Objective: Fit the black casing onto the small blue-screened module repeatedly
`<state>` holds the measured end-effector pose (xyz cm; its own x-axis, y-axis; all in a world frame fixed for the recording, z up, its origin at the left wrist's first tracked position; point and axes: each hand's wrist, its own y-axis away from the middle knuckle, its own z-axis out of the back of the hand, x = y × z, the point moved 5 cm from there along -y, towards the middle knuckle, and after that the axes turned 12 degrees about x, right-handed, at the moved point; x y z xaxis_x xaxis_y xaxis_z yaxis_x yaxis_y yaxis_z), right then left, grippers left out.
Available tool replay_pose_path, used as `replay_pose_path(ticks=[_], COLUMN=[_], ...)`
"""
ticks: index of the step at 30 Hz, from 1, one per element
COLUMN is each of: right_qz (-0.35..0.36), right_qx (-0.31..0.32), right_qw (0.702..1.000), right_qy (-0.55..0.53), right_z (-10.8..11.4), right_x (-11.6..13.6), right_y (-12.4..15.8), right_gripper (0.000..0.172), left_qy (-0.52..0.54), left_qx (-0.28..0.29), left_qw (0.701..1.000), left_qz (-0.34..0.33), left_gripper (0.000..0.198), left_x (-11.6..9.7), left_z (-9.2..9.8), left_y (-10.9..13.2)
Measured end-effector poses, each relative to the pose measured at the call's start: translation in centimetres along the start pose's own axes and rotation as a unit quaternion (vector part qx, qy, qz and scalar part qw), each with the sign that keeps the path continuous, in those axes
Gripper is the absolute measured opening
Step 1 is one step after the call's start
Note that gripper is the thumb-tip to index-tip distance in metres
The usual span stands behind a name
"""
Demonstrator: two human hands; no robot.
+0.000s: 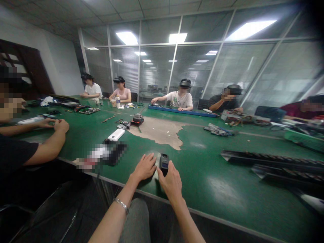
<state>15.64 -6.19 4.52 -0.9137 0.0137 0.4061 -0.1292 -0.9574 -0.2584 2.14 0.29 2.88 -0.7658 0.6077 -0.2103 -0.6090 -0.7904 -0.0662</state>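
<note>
A small black box-shaped device [164,162] with a bluish screen stands on the green table [199,165] in front of me. My right hand [172,182] is around its near end, thumb on the left side and fingers on the right. Just left of the device, my left hand [144,167] rests palm down on the tabletop with its fingers stretched out, holding nothing. A metal bracelet [121,205] circles my left wrist. The exact kind of device cannot be made out.
A white power-bank-like block [116,135] lies ahead left, near a round-topped part [137,118] on a torn brown patch [162,131]. Long dark metal strips [255,158] lie right, below grey gloves [219,130]. A person's hands [57,125] are at left; several people sit opposite.
</note>
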Motion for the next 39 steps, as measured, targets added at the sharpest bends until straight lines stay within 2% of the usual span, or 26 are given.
replay_pose_path(ticks=[4, 10, 15, 20, 24, 28, 31, 39], right_qz=[0.001, -0.021, -0.037, -0.059, -0.056, -0.041, -0.032, 0.032], right_qx=[-0.019, 0.013, -0.017, -0.068, -0.077, -0.068, -0.068, -0.12], right_qw=[1.0, 0.999, 0.995, 0.989, 0.99, 0.993, 0.993, 0.99], right_qy=[-0.016, -0.038, -0.092, -0.114, -0.102, -0.092, -0.09, -0.062], right_z=[0.1, 0.1, 2.7, 5.1, 4.0, 2.2, 1.5, 1.2], right_x=[0.1, 0.3, 0.2, -2.5, -5.7, -7.6, -8.0, -8.1], right_y=[-0.2, -0.2, -1.0, -1.6, -0.9, 0.0, 0.4, 0.6], right_gripper=[0.081, 0.067, 0.07, 0.072, 0.073, 0.075, 0.074, 0.08], left_qy=[-0.017, -0.015, -0.016, -0.016, -0.013, -0.011, -0.012, -0.018], left_qx=[0.001, -0.004, -0.005, -0.007, -0.003, -0.001, -0.002, -0.008], left_qw=[1.0, 1.0, 1.0, 1.0, 1.0, 1.0, 1.0, 1.0], left_qz=[-0.007, -0.01, -0.009, -0.012, -0.011, -0.01, -0.008, -0.007], left_gripper=[0.047, 0.047, 0.047, 0.045, 0.047, 0.049, 0.05, 0.05], left_x=[-0.2, -0.2, -0.1, -0.2, -0.3, -0.3, -0.4, -1.0], left_z=[0.0, 0.1, 0.1, 0.2, 0.2, 0.1, 0.0, 0.2], left_y=[0.0, 0.1, 0.1, 0.1, 0.1, 0.2, 0.2, 0.4])
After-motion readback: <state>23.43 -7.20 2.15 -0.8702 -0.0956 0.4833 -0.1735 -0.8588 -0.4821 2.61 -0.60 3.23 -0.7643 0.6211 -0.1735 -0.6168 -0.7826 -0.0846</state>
